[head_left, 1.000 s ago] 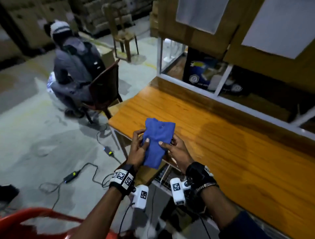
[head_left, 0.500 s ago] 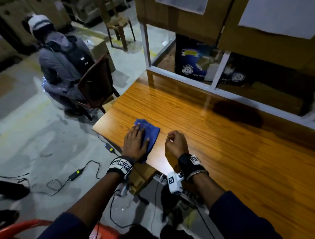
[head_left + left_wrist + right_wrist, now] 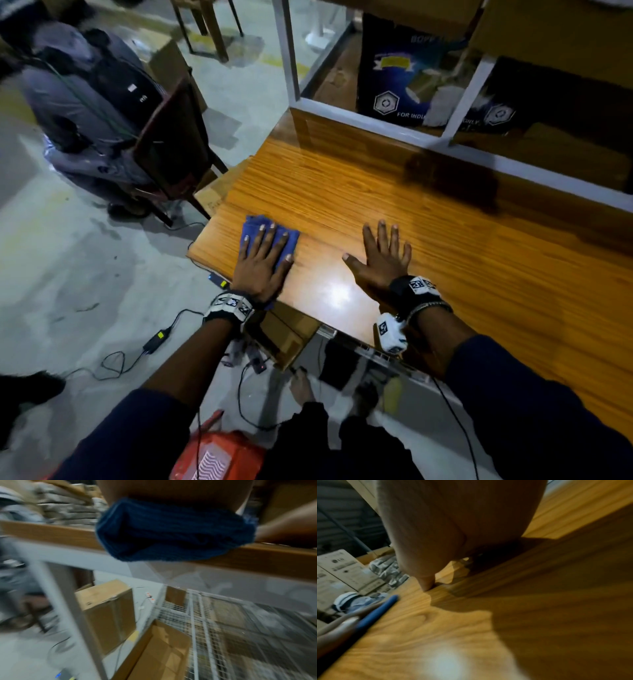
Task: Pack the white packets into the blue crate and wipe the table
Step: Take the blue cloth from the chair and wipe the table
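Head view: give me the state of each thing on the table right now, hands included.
Blue cloth: folded, flat on the table near its left corner, pinned under the left hand.
Left hand: fingers straight, pressing the cloth.
Right hand: fingers spread, palm flat on bare wood.
Wooden table: glossy, glare spot between the hands.

Only partial print reads on the dark blue carton (image 3: 394,68) at the far side behind the white frame, "FOR INDU" with "ONLY." further right, plus a round "LG" logo on a brown cardboard box (image 3: 346,568) at far left.
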`<state>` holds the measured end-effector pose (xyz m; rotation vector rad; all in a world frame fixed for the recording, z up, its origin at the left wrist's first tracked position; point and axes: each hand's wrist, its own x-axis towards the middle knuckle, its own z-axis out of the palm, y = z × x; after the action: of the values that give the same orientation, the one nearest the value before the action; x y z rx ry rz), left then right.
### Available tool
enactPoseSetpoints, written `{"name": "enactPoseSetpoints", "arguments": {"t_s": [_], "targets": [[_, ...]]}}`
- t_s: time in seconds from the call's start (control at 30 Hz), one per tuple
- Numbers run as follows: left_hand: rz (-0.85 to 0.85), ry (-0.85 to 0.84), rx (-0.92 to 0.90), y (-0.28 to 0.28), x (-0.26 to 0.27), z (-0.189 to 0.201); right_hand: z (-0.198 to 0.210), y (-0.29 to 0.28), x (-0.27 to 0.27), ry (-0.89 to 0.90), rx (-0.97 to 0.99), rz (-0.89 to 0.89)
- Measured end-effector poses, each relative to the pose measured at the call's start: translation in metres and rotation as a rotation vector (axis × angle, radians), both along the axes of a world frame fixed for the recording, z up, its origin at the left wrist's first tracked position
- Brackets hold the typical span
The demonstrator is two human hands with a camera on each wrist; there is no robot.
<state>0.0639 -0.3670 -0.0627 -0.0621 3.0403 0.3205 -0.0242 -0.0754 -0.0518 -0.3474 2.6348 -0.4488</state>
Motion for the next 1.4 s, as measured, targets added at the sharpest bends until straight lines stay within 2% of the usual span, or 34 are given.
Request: {"name": "enactPoseSetpoints", "arguments": {"t_s": [0.23, 0.37, 0.5, 0.73, 0.87, 0.97, 1.07, 1.13, 1.3, 1.4], "targets": [[0.143, -0.013, -0.062, -0.132, -0.004, -0.010, 0.002, -0.006, -0.002, -0.021, 0.072, -0.006], [0.198, -0.023, -0.035, -0.141, -0.010, -0.007, 0.001, -0.005, -0.003, -0.017, 0.080, -0.008], [0.197, 0.014, -0.073, -0.103, -0.003, -0.001, 0.003, -0.005, -0.002, 0.000, 0.074, -0.011], [0.008, -0.019, -0.097, 0.021, 0.014, 0.006, 0.007, -0.003, 0.001, -0.007, 0.061, 0.007], [-0.171, -0.009, -0.117, 0.100, 0.029, 0.003, 0.004, -0.003, -0.002, -0.033, 0.064, 0.022], [-0.212, -0.011, -0.129, 0.115, 0.029, 0.004, 0.003, -0.001, -0.006, -0.054, 0.069, 0.031], [-0.298, -0.030, -0.129, 0.097, 0.021, 0.007, 0.006, -0.002, -0.013, -0.058, 0.090, 0.040], [-0.284, -0.052, -0.106, 0.077, 0.007, 0.008, 0.008, 0.000, -0.021, -0.050, 0.116, 0.061], [-0.014, -0.123, -0.078, -0.003, -0.043, 0.001, 0.021, 0.000, -0.051, 0.066, 0.102, 0.183], [0.146, -0.135, -0.053, -0.040, -0.067, -0.003, 0.026, -0.006, -0.074, 0.018, 0.060, 0.196]]}}
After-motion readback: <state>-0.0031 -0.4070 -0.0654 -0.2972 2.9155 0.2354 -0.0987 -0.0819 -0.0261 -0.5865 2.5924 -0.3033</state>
